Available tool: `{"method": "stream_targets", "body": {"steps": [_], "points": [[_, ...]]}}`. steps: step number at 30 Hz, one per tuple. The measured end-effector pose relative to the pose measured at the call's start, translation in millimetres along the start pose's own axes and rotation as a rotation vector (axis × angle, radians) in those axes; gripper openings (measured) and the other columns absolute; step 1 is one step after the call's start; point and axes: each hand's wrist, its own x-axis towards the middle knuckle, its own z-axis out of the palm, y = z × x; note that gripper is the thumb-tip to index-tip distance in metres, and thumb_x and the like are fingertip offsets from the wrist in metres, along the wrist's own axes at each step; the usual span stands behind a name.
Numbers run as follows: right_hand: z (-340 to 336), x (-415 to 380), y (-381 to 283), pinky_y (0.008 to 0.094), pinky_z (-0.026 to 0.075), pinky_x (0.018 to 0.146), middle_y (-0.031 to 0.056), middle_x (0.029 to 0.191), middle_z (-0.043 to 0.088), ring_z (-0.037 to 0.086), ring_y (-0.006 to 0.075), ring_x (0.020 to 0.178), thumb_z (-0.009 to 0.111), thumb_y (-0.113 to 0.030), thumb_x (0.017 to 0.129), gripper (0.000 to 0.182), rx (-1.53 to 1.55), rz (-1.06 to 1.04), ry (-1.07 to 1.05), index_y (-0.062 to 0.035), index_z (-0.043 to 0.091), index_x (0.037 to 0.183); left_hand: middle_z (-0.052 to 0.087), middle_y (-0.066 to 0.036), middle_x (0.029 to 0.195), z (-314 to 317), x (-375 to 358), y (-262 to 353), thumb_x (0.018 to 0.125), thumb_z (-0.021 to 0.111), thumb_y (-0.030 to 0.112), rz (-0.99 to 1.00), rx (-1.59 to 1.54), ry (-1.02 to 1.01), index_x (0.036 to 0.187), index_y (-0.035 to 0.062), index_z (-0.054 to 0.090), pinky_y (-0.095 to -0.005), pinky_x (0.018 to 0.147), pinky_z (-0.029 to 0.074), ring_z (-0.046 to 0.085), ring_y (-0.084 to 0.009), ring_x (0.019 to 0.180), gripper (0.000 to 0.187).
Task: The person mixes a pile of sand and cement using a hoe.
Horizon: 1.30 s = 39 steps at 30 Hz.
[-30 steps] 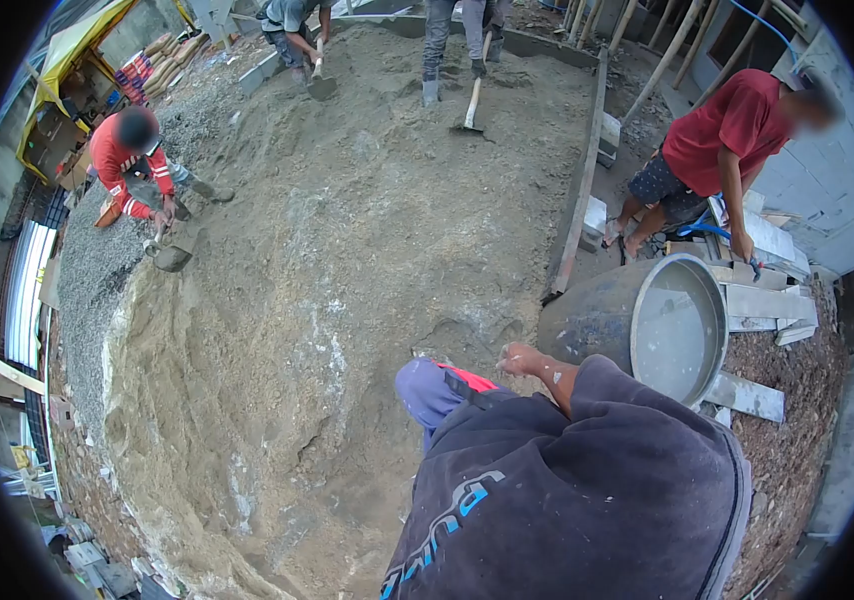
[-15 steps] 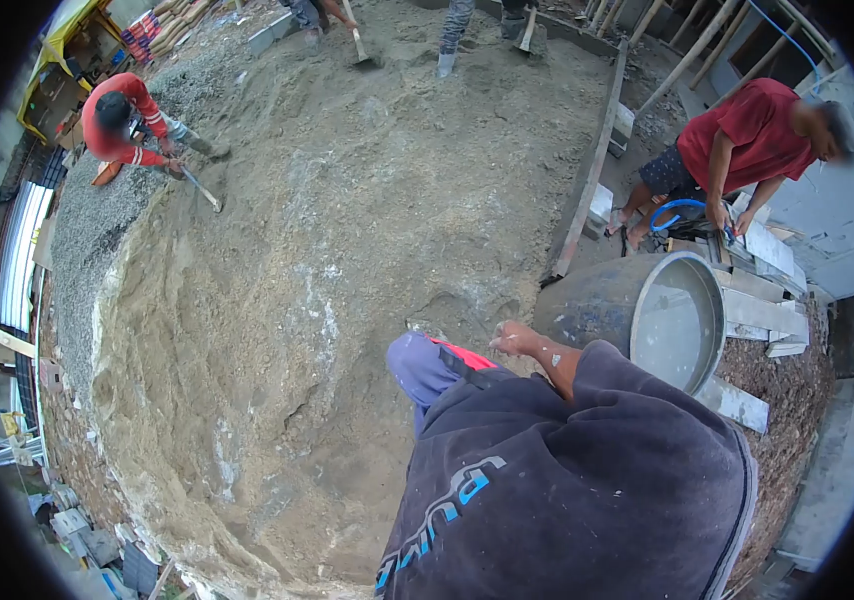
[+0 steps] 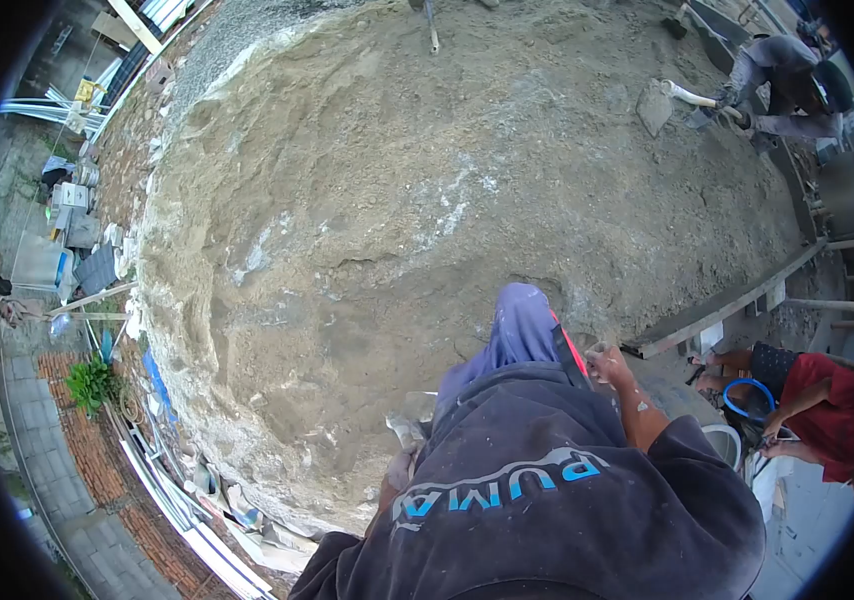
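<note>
My right hand is in front of my body at the right, its fingers curled. What it holds, if anything, is hidden. Beside it is a pink-red strip along purple fabric, which looks like my trouser leg. My left hand shows only in part at the left edge of my dark shirt, its fingers hidden. Close to that hand is a pale grey object of a kind I cannot make out. Grey-brown sand spreads out in a broad heap before me.
A co-worker bends at the upper right with a hoe on the sand. Another person in red stands at right by a blue hose and a barrel. A board edges the sand; white lengths lie lower left.
My view has swung to the left, so the scene has shifted rightward and turned. Part of my left hand now shows. The barrel is mostly covered by my shoulder.
</note>
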Motion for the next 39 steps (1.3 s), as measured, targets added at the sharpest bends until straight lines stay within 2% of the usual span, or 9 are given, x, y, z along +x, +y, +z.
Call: {"method": "stream_targets", "body": {"steps": [6, 9, 10, 13, 21, 30, 32, 36, 39], "points": [[-27, 13, -49, 0.0285, 0.042, 0.045, 0.0043, 0.07, 0.06, 0.055, 0.013, 0.054, 0.06, -0.026, 0.084, 0.023, -0.064, -0.035, 0.018, -0.0027, 0.058, 0.086, 0.06, -0.009, 0.063, -68, 139, 4, 0.097, 0.047, 0.025, -0.041, -0.092, -0.117, 0.091, 0.0058, 0.055, -0.0372, 0.042, 0.051, 0.059, -0.0235, 0.048, 0.022], [-37, 22, -75, 0.0298, 0.044, 0.045, 0.0065, 0.073, 0.061, 0.056, 0.0135, 0.055, 0.061, -0.027, 0.083, 0.026, -0.102, -0.114, -0.001, -0.0014, 0.058, 0.088, 0.058, -0.009, 0.059, -71, 170, 9, 0.095, 0.048, 0.022, 0.182, 0.08, -0.018, 0.089, 0.0058, 0.055, -0.0377, 0.04, 0.05, 0.057, -0.0227, 0.045, 0.019], [-39, 22, -84, 0.0296, 0.045, 0.047, 0.0071, 0.075, 0.062, 0.057, 0.0136, 0.057, 0.061, -0.027, 0.083, 0.027, -0.114, -0.124, -0.017, -0.0009, 0.058, 0.09, 0.063, -0.011, 0.065, -65, 143, 21, 0.098, 0.044, 0.03, 0.102, 0.132, -0.183, 0.087, 0.0059, 0.059, -0.0372, 0.049, 0.054, 0.063, -0.0236, 0.053, 0.03], [-47, 35, -114, 0.0293, 0.047, 0.051, 0.0081, 0.078, 0.063, 0.058, 0.0137, 0.061, 0.061, -0.028, 0.083, 0.031, -0.162, -0.179, -0.049, 0.0003, 0.059, 0.095, 0.058, -0.006, 0.059, -51, 140, 31, 0.098, 0.045, 0.03, 0.209, 0.253, -0.088, 0.077, 0.0097, 0.055, -0.0334, 0.042, 0.05, 0.058, -0.0188, 0.047, 0.031], [-32, 63, -238, 0.029, 0.046, 0.06, 0.005, 0.08, 0.062, 0.056, 0.0122, 0.069, 0.066, -0.029, 0.081, 0.034, -0.279, -0.34, -0.44, 0.0016, 0.062, 0.096, 0.055, 0.0, 0.062, 26, 23, 71, 0.094, 0.057, 0.027, 0.546, -0.393, -0.019, 0.084, 0.0095, 0.054, -0.0285, 0.039, 0.047, 0.052, -0.0127, 0.044, 0.02], [154, -34, -349, 0.0338, 0.046, 0.087, 0.015, 0.108, 0.063, 0.06, 0.0242, 0.098, 0.067, -0.042, 0.081, 0.07, -0.491, -0.67, -1.419, 0.0028, 0.048, 0.131, 0.059, -0.005, 0.071, 107, -138, 197, 0.085, 0.069, 0.023, 1.362, -0.276, 0.618, 0.094, 0.0023, 0.054, -0.0276, 0.044, 0.047, 0.056, -0.0122, 0.052, 0.027], [203, -69, -362, 0.0386, 0.046, 0.089, 0.0247, 0.113, 0.061, 0.061, 0.0347, 0.104, 0.068, -0.04, 0.08, 0.079, -0.679, -0.966, -1.304, 0.0053, 0.039, 0.137, 0.059, -0.006, 0.073, 108, -141, 246, 0.083, 0.071, 0.021, 1.511, -0.195, 0.814, 0.1, -0.0003, 0.054, -0.0278, 0.045, 0.047, 0.057, -0.0125, 0.054, 0.032], [338, -50, -358, 0.0451, 0.049, 0.084, 0.0329, 0.106, 0.06, 0.061, 0.0452, 0.099, 0.069, -0.033, 0.079, 0.08, -0.53, -0.933, -0.898, 0.0084, 0.032, 0.138, 0.059, -0.007, 0.073, 89, -128, 372, 0.078, 0.073, 0.017, 1.761, -0.239, 0.989, 0.107, -0.0037, 0.05, -0.0284, 0.046, 0.047, 0.057, -0.0135, 0.054, 0.043], [439, -3, -392, 0.0436, 0.052, 0.073, 0.0265, 0.096, 0.064, 0.066, 0.0388, 0.084, 0.07, -0.029, 0.08, 0.075, -0.443, -0.869, -0.944, 0.0086, 0.036, 0.134, 0.059, -0.007, 0.072, 39, -77, 485, 0.076, 0.075, 0.018, 1.763, -0.142, 0.982, 0.104, -0.0034, 0.051, -0.0292, 0.047, 0.047, 0.056, -0.0148, 0.053, 0.042]]}}
